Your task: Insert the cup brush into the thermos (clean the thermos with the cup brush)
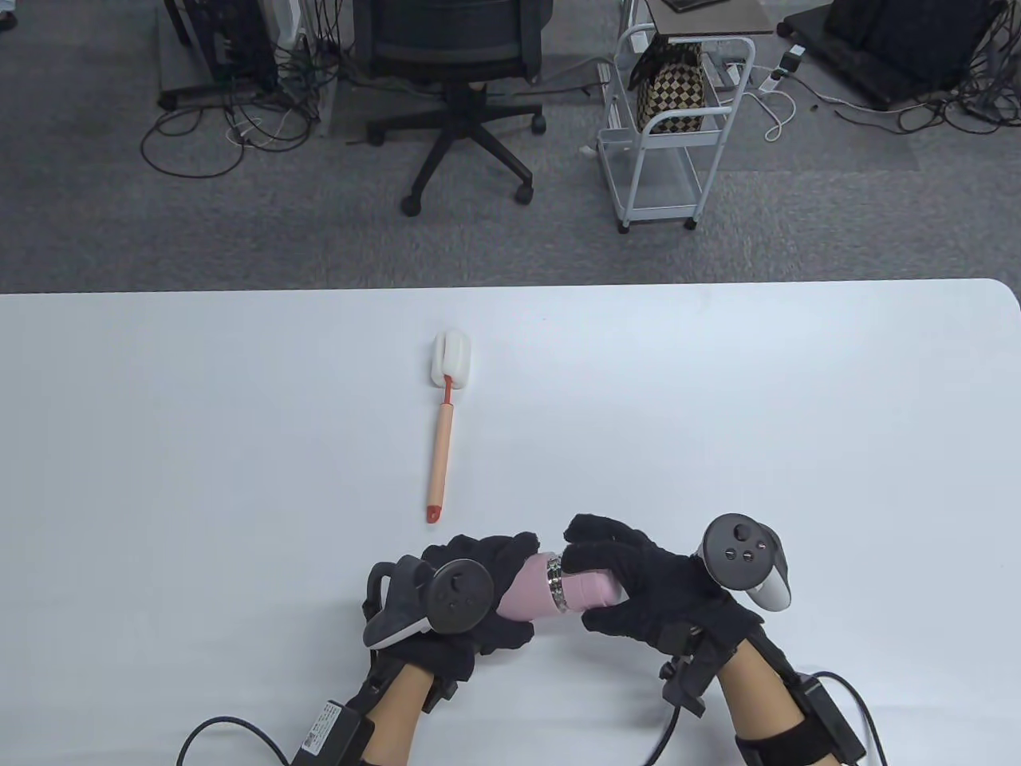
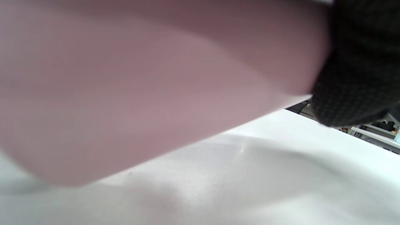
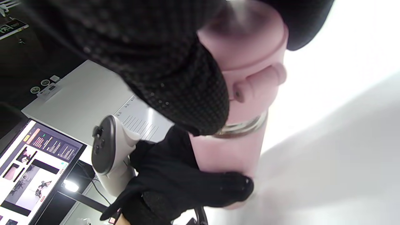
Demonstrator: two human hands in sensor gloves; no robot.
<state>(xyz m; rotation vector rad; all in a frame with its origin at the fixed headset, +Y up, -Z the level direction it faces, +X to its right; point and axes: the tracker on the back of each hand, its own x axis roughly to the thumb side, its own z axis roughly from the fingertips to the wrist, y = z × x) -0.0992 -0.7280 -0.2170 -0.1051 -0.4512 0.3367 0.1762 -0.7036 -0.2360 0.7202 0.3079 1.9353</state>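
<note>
A pink thermos (image 1: 536,597) with a metal ring lies sideways between my two hands near the table's front edge. My left hand (image 1: 486,594) grips its body; the body fills the left wrist view (image 2: 140,87). My right hand (image 1: 610,578) grips its pink lid (image 1: 590,589), seen close in the right wrist view (image 3: 250,62). The cup brush (image 1: 443,427), with a white sponge head, red neck and wooden handle, lies on the table beyond the hands, untouched, head pointing away.
The white table (image 1: 798,415) stretches to its far edge. Beyond it on the floor stand an office chair (image 1: 463,72) and a white wire cart (image 1: 678,128) with a checkered bag. Glove cables trail off the near edge.
</note>
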